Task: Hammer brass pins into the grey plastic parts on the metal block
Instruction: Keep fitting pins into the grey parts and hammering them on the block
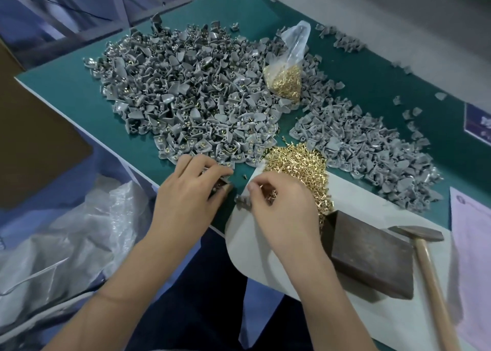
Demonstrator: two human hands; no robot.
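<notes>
Head view: we judge pin loading is in hand. Right hand (pixel 281 204) pinches brass pins (pixel 297 164) and a grey part (pixel 243 201); left hand (pixel 191 188) grips a small block (pixel 221 187). Hammer (pixel 422 247) lies idle at four o'clock beside the metal block (pixel 372 257). Next: seat part, strike.

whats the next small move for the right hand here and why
Probably carry the grey part pinched in the right hand over to the metal block and seat it there. The block's top is bare, the hammer lies untouched beside it, and the right hand also seems to hold a few pins from the loose brass pile. The left hand grips something small I cannot identify.
</notes>
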